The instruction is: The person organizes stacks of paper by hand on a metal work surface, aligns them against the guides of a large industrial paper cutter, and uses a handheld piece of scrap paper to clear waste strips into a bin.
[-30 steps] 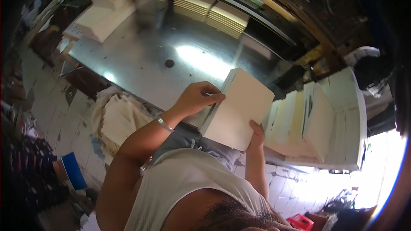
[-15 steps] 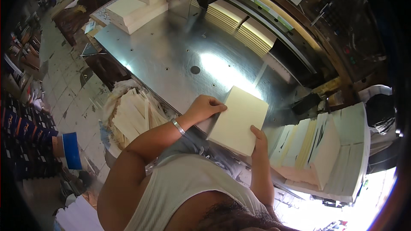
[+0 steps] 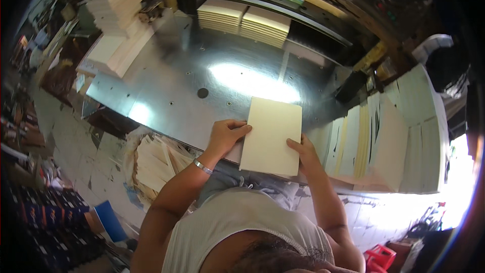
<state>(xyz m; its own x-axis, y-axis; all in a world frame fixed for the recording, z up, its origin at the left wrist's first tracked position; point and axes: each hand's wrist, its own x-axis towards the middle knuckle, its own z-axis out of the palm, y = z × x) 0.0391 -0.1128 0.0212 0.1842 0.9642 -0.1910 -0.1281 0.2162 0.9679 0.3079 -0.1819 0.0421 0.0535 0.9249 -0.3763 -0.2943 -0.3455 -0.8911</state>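
Note:
A cream rectangular block of paper (image 3: 271, 139) lies over the front edge of the shiny metal table (image 3: 166, 121), between my two hands. My left hand (image 3: 227, 135) is closed at its left side, thumb and fingertips pinching the upper part of that edge; a silver bracelet is on the wrist. On the opposite side, my right hand (image 3: 303, 151) grips the block's right edge, thumb on top and the other fingers mostly hidden beneath or beside it. Toward the back, two stacks of cut paper (image 3: 265, 23) sit side by side under the machine's dark crossbar.
Tall paper stacks (image 3: 118, 45) stand on the table's far left corner. Upright piles of paper (image 3: 379, 136) line the right side. Below the front edge, a bag of paper offcuts (image 3: 156, 164) sits on the tiled floor, with dark boxes (image 3: 50, 207) further left.
My view has turned and shifted, so the table appears more level. The paper block looks straighter to me, still held in both hands.

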